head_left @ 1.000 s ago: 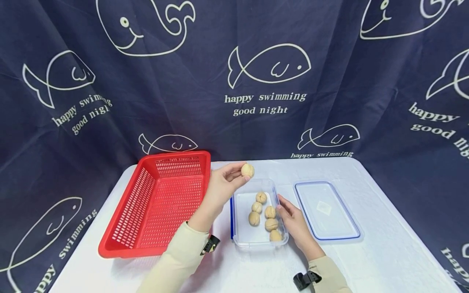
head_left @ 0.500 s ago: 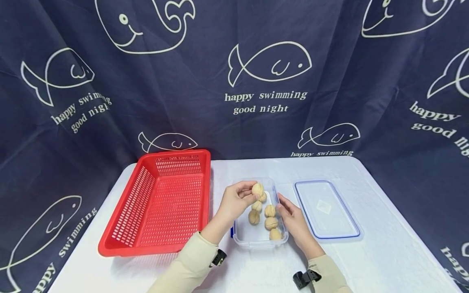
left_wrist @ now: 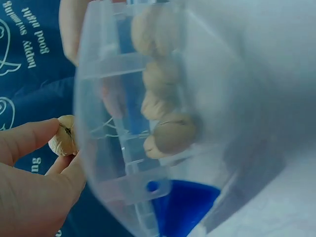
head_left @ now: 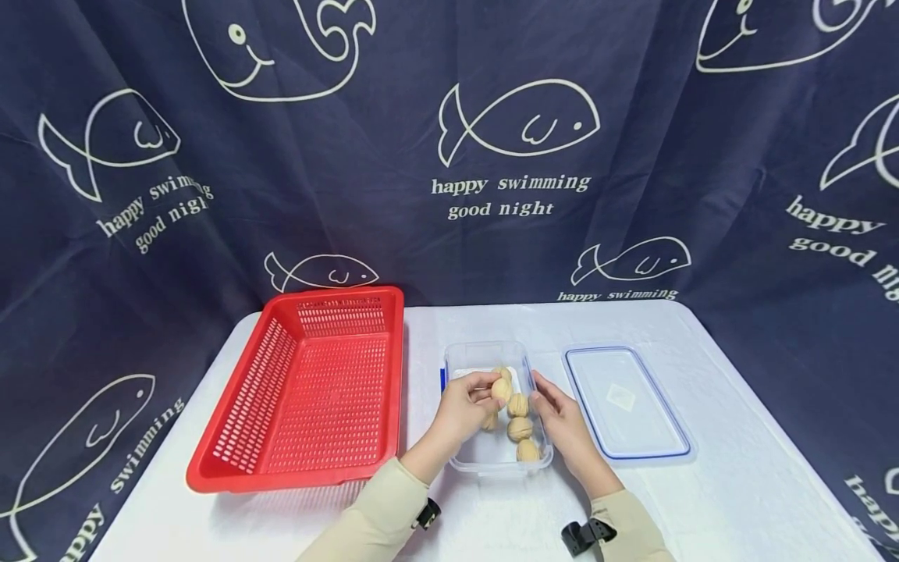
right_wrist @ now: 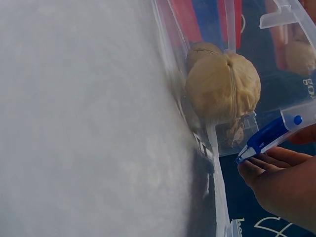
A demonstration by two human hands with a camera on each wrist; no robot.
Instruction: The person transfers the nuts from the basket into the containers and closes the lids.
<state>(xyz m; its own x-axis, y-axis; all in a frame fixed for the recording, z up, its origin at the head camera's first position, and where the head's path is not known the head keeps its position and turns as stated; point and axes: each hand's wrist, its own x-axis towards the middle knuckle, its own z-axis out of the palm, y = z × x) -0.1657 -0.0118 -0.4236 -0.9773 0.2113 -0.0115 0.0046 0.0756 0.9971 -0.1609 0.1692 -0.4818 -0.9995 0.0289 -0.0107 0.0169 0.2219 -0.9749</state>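
My left hand (head_left: 463, 407) pinches a walnut (head_left: 501, 390) between thumb and fingertips, over the clear plastic food container (head_left: 485, 470). In the left wrist view that walnut (left_wrist: 63, 136) sits between the fingertips, by the container's rim. Several more walnuts (head_left: 520, 429) lie inside, some in a row along the right wall; the left hand partly covers others. My right hand (head_left: 562, 425) grips the container's right side, thumb at the rim and fingers outside. The right wrist view shows its fingers at a blue locking clip (right_wrist: 269, 136).
A red plastic basket (head_left: 400, 375) with slotted walls stands left of the container. To the right, the clear lid (head_left: 625, 402) with a blue seal lies flat on the white-covered table (head_left: 737, 484). A navy curtain (head_left: 506, 257) with fish drawings hangs behind.
My left hand has moved right and down with the walnut, from above the container's back left to low over the walnuts inside. The right hand has stayed at the container's side.
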